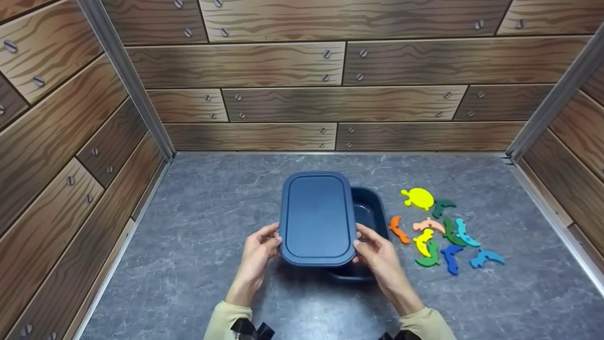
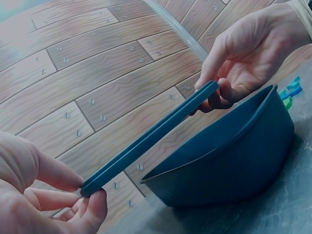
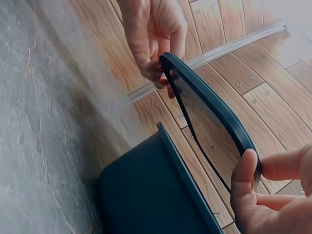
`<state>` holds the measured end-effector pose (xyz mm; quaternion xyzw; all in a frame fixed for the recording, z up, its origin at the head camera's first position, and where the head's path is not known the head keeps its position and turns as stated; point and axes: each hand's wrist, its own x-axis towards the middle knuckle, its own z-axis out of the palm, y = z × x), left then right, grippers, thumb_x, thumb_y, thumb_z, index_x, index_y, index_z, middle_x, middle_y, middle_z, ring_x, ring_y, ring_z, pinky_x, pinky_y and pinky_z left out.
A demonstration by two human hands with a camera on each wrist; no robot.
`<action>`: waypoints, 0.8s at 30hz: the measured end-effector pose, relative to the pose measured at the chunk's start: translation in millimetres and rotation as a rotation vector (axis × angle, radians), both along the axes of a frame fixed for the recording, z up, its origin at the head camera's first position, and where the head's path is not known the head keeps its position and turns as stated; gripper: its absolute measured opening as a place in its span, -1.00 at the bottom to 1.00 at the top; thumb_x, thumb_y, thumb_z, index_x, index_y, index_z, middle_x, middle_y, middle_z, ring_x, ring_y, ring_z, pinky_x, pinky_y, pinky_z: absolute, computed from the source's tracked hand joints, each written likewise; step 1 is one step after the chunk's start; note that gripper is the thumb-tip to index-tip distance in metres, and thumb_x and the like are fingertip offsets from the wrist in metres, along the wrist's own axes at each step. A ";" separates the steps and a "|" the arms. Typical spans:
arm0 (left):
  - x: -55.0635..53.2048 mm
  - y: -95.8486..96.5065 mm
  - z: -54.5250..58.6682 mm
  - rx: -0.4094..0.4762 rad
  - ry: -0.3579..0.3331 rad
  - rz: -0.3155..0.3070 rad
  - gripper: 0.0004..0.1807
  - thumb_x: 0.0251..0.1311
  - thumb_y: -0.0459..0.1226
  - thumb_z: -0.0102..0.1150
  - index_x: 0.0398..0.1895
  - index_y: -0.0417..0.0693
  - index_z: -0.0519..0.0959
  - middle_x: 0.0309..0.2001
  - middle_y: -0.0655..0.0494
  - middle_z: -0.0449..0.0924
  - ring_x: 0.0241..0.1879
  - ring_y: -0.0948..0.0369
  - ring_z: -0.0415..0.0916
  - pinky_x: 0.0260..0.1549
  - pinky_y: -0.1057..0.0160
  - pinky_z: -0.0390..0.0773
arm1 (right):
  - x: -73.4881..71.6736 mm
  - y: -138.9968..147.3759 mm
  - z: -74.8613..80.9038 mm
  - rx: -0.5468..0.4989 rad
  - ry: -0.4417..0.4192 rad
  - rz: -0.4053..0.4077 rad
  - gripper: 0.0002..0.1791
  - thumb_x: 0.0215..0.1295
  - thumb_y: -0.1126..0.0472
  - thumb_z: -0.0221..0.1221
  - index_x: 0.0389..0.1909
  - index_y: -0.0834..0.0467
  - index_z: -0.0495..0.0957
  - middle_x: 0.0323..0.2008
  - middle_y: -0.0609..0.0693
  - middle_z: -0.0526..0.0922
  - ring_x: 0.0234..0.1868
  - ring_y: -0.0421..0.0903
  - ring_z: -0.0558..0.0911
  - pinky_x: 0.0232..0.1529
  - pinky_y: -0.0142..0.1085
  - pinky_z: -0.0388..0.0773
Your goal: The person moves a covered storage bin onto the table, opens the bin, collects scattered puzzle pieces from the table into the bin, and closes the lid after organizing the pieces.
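A dark blue rectangular lid (image 1: 318, 217) with rounded corners is held level across by both hands. My left hand (image 1: 257, 259) pinches its left edge between thumb and fingers, and my right hand (image 1: 380, 259) pinches the right edge. Below the lid and offset to its right stands a matching deep blue box (image 1: 380, 208), its left part hidden in the head view. Seen from the left wrist, the lid (image 2: 151, 139) is raised above the box (image 2: 234, 161), whose top is uncovered. A thin dark line runs along the lid's underside (image 3: 207, 126) in the right wrist view.
Right of the box lie several small flat coloured pieces: a yellow turtle (image 1: 419, 198), an orange curved piece (image 1: 399, 230), a dark blue one (image 1: 452, 259), a light blue one (image 1: 487, 258) and others. Wood-patterned walls (image 1: 330, 104) bound the grey tabletop (image 1: 198, 217) at the back and both sides.
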<state>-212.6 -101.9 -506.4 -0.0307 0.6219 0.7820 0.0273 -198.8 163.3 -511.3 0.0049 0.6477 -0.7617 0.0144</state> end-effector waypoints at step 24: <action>1.1 -28.1 -3.1 -0.054 -0.009 0.067 -0.51 0.19 -0.55 0.01 0.23 -0.54 0.40 -0.25 -0.02 0.43 -0.40 0.25 0.39 -0.45 0.33 0.50 | -2.3 -30.1 -4.1 0.001 0.003 0.038 -0.43 0.32 0.46 0.12 0.35 0.42 0.29 0.02 0.27 0.43 -0.28 -0.10 0.56 -0.33 -0.33 0.61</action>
